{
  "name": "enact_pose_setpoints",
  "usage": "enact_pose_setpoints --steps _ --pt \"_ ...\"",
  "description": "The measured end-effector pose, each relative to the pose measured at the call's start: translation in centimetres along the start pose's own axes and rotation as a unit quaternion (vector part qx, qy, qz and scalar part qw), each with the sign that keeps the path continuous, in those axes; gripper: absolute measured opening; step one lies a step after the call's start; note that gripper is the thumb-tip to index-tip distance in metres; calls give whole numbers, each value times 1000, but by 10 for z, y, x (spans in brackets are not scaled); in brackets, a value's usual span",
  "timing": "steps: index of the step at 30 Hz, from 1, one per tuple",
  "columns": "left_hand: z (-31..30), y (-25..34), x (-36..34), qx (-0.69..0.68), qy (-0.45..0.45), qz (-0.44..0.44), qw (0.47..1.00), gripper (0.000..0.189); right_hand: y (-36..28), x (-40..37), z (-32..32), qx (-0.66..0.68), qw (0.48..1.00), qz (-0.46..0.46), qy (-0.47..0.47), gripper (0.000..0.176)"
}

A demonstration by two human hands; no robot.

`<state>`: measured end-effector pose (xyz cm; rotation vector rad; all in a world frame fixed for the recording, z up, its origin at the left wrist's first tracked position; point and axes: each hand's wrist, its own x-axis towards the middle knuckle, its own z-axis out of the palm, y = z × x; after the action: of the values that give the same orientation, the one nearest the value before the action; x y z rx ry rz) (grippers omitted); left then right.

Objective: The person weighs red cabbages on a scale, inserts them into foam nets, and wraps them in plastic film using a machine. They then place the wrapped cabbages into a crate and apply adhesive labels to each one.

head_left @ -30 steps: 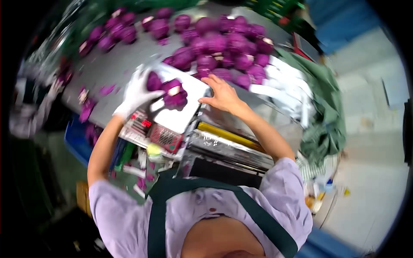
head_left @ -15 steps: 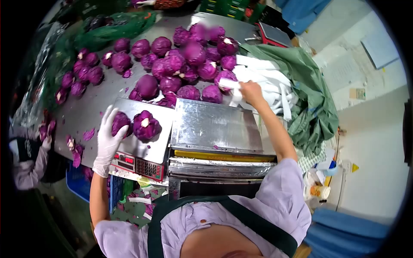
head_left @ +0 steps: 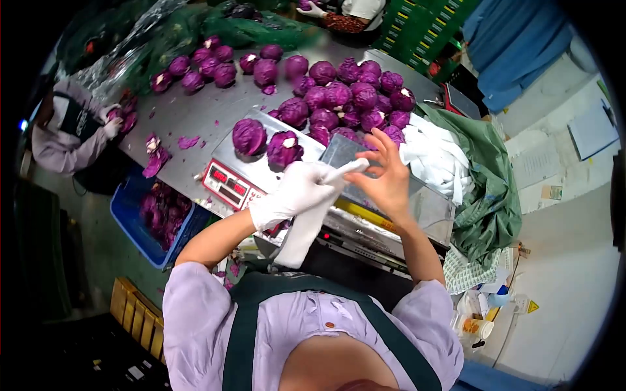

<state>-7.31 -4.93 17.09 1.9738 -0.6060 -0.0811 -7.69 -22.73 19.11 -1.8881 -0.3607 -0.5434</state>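
My left hand [head_left: 298,190], in a white glove, is closed round a soft white strip [head_left: 301,240] that looks like a flattened foam sleeve. One part of it hangs below my wrist. My bare right hand [head_left: 386,177] pinches the upper end between thumb and finger, its other fingers raised. Both hands are over the near side of a steel wrapping machine [head_left: 420,207]. Just beyond my left hand, two purple cabbages [head_left: 249,137] rest on a digital scale [head_left: 225,184] with a lit red display. My hands cover part of the scale and machine.
Several more purple cabbages [head_left: 338,96] lie across the steel table [head_left: 195,130]. White strips [head_left: 433,156] are heaped at right beside a green sheet [head_left: 486,176]. A blue crate [head_left: 134,221] with purple leaves stands at lower left. A co-worker [head_left: 72,130] handles a cabbage at far left.
My left hand has left the cabbage on the scale and now grips the white strip. My right hand has brought the strip from the heap towards my left. The view has turned.
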Motion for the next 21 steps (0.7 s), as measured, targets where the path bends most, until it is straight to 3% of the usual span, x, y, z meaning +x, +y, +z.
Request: enact_pose_setpoints --steps 2,3,4,5,6,7,8,9,11,15,16,17,18,19,20,21 --pt "0 13 -12 -20 -32 -38 999 16 0 -11 -4 -36 991 -85 -98 39" --pt "-6 22 -18 -92 -47 -90 991 21 -5 -19 -1 -84 988 -115 -58 17" --pt "3 0 -19 -197 -14 -32 980 28 -7 -23 3 -79 987 -122 -64 17" --pt "2 -5 -20 -411 -15 -70 909 32 -6 -27 6 -7 1000 -28 1 16" --pt "0 -7 -18 -604 -16 -101 791 39 -1 -30 9 65 993 68 66 16" --pt "5 -7 -12 -636 -27 -100 765 45 12 -28 12 86 990 87 76 14" --pt "15 -6 -10 -573 1 -127 810 40 22 -29 19 82 989 106 64 14" --pt "28 -11 -13 -568 -26 -106 816 37 27 -35 28 -62 996 15 60 15" --pt "40 -21 -18 -537 -44 -92 837 31 28 -39 34 -271 938 -214 44 17" --pt "32 -21 -38 -413 36 -149 897 20 36 -48 45 -204 966 -128 93 19" --pt "31 -25 -43 -376 59 -147 913 22 39 -49 45 40 991 43 123 20" --pt "31 -32 -46 -381 84 -92 916 21 39 -51 44 279 925 214 144 22" --pt "29 -40 -48 -385 109 -36 916 21 38 -46 35 364 880 278 126 22" --pt "23 -53 -50 -452 68 -43 889 23 40 -43 30 405 851 332 40 23" --pt "15 -54 -51 -666 55 -40 743 22 41 -42 27 440 811 383 -45 23" --pt "2 -57 -53 -710 62 -54 699 21 43 -47 27 437 812 385 -43 23"
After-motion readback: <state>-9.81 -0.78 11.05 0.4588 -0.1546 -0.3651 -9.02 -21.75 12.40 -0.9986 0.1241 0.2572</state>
